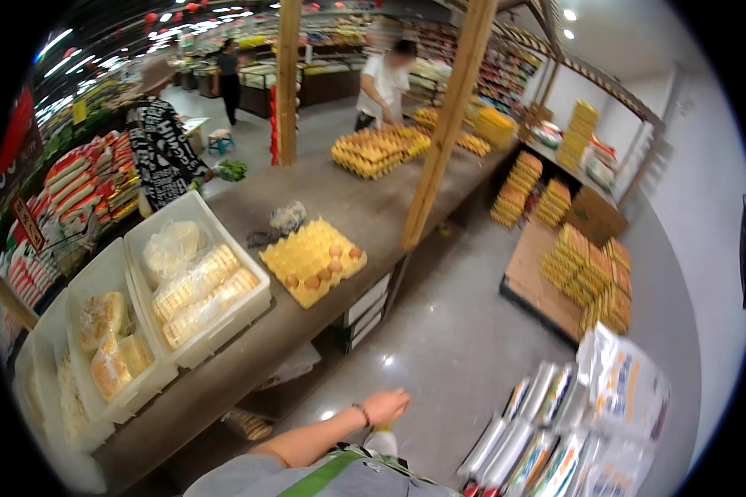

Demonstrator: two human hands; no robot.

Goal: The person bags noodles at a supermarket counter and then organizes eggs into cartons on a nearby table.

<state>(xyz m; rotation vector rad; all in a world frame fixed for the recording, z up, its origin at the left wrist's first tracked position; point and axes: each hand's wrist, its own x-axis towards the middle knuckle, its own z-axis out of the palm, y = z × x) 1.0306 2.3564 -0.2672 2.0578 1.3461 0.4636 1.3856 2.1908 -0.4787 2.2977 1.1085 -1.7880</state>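
My left hand, with a dark bead bracelet at the wrist, hangs over the floor in front of my body. Its fingers are loosely curled, and the palm side is hidden. My right hand is out of view. On the counter to my left lies a yellow egg tray with several brown eggs along its near side. A crumpled plastic bag lies behind it. Beside the tray stands a white plastic bin holding bagged pale food; a second bin holds packaged bread-like pieces.
Stacked egg trays stand farther along the counter near a person in white. Another person holds greens across the counter. Wooden posts rise from it. Right are a loaded pallet and silvery packages.
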